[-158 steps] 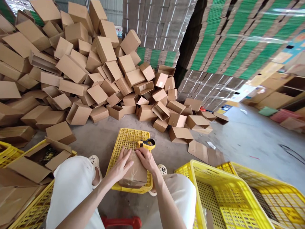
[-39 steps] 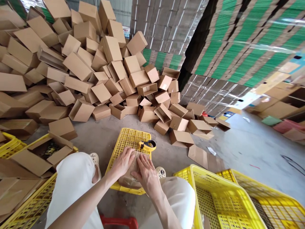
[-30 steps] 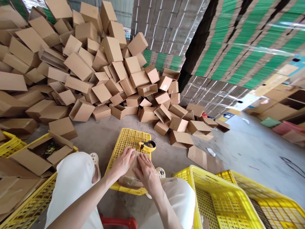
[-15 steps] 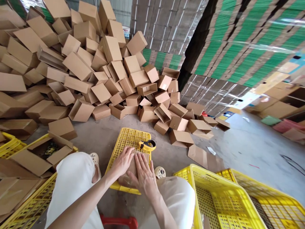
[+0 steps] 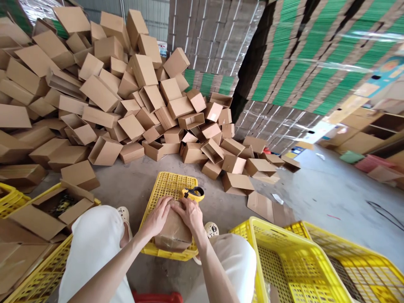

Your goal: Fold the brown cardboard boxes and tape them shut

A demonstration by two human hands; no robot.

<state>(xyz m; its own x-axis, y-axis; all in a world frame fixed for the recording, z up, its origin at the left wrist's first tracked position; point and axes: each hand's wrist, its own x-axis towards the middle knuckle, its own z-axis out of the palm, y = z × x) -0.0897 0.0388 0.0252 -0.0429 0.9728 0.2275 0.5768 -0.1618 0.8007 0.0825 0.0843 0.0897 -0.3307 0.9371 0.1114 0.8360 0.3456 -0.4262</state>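
A small cardboard box [image 5: 175, 230] with shiny tape on it rests on an upturned yellow crate [image 5: 170, 180] between my knees. My left hand [image 5: 158, 216] grips the box's far left side, fingers bent over the edge. On the far right side, my right hand [image 5: 191, 214] curls its fingers over the same far edge, close to the left fingertips. Just beyond the right hand, a yellow and black tape dispenser [image 5: 193, 193] lies on the crate. My fingertips are partly hidden behind the box edge.
A big heap of cardboard boxes [image 5: 132, 126] spreads ahead. An open carton [image 5: 59, 206] sits in a yellow crate at left. Yellow baskets [image 5: 277, 235] stand at right. Flattened cardboard stacks [image 5: 290, 54] rise behind. A red stool edge [image 5: 158, 297] shows below.
My right hand has gone from lying flat on the box top to curling over its far edge, uncovering the top. My left hand has shifted slightly left. The view has shifted a little.
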